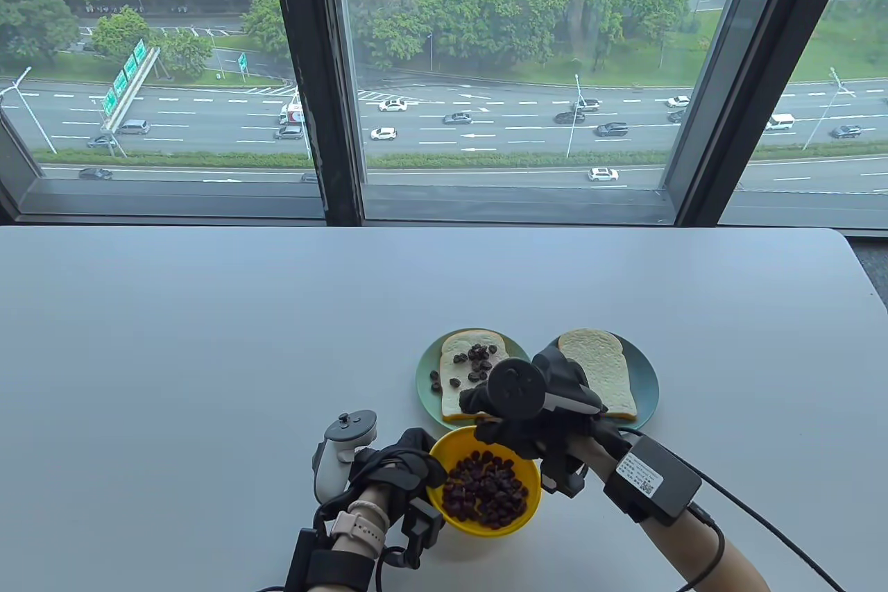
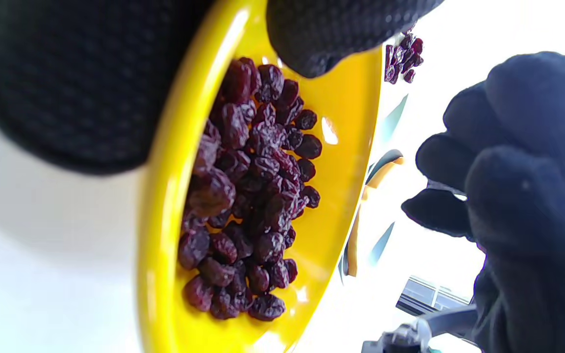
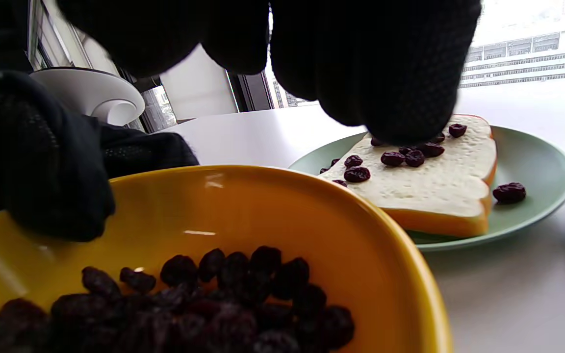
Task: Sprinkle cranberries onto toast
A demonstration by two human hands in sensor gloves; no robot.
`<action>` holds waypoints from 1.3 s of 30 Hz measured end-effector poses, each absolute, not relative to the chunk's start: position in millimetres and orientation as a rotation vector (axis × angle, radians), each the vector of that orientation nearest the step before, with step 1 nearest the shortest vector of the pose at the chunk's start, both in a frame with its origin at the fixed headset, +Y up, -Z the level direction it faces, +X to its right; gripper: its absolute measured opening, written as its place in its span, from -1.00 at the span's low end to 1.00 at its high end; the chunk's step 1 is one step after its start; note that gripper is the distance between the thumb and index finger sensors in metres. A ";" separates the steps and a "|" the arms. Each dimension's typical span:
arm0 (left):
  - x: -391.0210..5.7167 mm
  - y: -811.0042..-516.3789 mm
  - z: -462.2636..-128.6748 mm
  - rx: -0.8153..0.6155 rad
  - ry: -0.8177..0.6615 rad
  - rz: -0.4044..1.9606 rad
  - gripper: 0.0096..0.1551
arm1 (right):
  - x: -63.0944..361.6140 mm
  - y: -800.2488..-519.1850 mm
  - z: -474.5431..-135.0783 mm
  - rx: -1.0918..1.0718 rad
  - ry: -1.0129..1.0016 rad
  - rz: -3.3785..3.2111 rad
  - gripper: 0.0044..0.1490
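Observation:
A yellow bowl [image 1: 531, 481] of dried cranberries [image 1: 485, 488] stands near the table's front edge. My left hand [image 1: 424, 474] grips its left rim; in the left wrist view the thumb's fingertip [image 2: 321, 44] lies over the rim [image 2: 165, 196]. A toast slice [image 1: 454, 404] with several cranberries on it lies on a green plate [image 1: 424, 384]. My right hand [image 1: 482, 404] hovers between the bowl's far rim and this toast, its fingers [image 3: 385, 73] bunched together just above the toast [image 3: 434, 186]. I cannot see whether they hold cranberries.
A plain toast slice [image 1: 600, 370] lies on a blue plate [image 1: 649, 377] right of the green plate. Loose cranberries lie on the green plate [image 3: 532, 166]. A cable runs from my right wrist toward the lower right. A window sill runs behind the table.

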State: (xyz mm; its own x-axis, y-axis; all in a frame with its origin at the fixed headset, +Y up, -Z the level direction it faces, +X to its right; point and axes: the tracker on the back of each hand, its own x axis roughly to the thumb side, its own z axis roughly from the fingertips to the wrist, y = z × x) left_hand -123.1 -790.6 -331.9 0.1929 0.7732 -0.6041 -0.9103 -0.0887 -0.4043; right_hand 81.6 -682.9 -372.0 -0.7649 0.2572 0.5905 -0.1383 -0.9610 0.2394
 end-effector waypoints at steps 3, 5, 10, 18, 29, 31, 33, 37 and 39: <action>-123.4 -788.9 -331.0 -0.853 0.207 1.440 -0.42 | 79.9 -679.3 -353.9 1.018 0.275 2.773 -0.29; -123.4 -786.9 -331.2 -0.849 0.197 1.452 -0.42 | 77.2 -679.5 -344.6 1.062 0.313 2.800 -0.26; -122.1 -780.8 -330.5 -0.807 0.194 1.532 -0.42 | 68.0 -689.6 -330.7 1.158 0.405 2.872 -0.08; -119.7 -774.8 -327.5 -0.742 0.220 1.544 -0.42 | 56.8 -702.7 -323.9 1.222 0.346 2.999 0.00; -106.3 -778.6 -323.0 -0.758 0.234 1.536 -0.42 | 44.5 -714.7 -316.2 1.259 0.006 3.160 -0.39; -106.8 -779.9 -323.8 -0.762 0.232 1.521 -0.42 | 46.7 -714.2 -316.6 1.260 -0.024 3.113 -0.49; -106.7 -781.1 -324.0 -0.779 0.225 1.522 -0.42 | 49.3 -714.8 -317.2 1.272 -0.002 3.080 -0.55; -106.1 -781.5 -324.7 -0.779 0.218 1.481 -0.42 | 53.6 -715.4 -315.8 1.289 -0.017 3.048 -0.61; -106.1 -781.6 -324.8 -0.784 0.214 1.475 -0.42 | 56.9 -713.6 -313.5 1.294 -0.064 3.015 -0.62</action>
State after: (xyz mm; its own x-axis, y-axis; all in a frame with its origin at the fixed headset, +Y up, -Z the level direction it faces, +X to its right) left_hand -106.1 -781.6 -324.8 0.1287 0.8044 -0.5800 -0.9359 -0.0949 -0.3392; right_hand 56.9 -713.6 -313.5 -0.6807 -0.1439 0.7183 0.1131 -0.9894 -0.0910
